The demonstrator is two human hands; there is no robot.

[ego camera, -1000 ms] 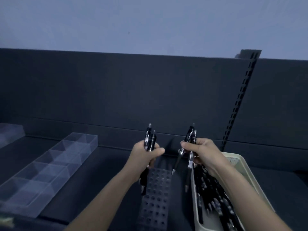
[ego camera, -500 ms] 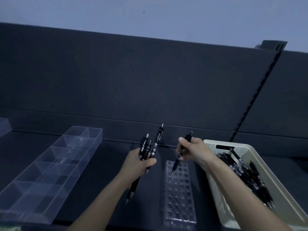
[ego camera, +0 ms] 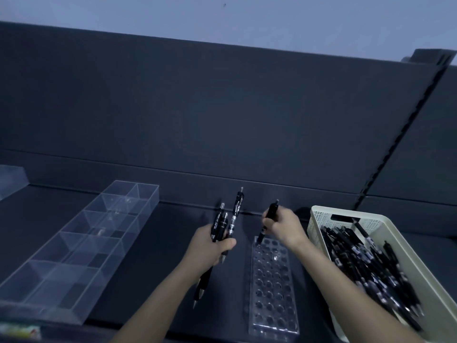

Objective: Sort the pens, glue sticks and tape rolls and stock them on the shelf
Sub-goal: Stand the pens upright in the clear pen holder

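My left hand (ego camera: 209, 246) grips a bunch of three black pens (ego camera: 236, 214), their clicker ends pointing up and one tip hanging well below the fist. My right hand (ego camera: 284, 226) pinches a single black pen (ego camera: 270, 214), tilted, with its tip at the far left corner of a clear pen holder (ego camera: 272, 288) full of round holes. The holder lies on the dark shelf between my two forearms. To the right, a cream plastic basket (ego camera: 400, 241) holds several more black pens (ego camera: 358, 263).
A clear divided tray (ego camera: 81, 248) with several compartments lies on the shelf (ego camera: 160, 243) at the left. Another clear box (ego camera: 10, 179) sits at the far left edge. The dark back panel and a slotted upright (ego camera: 395, 142) rise behind.
One pen has passed from my right hand to my left, leaving a single pen in the right. That pen's tip has come down to the holder's far corner. The view has shifted left.
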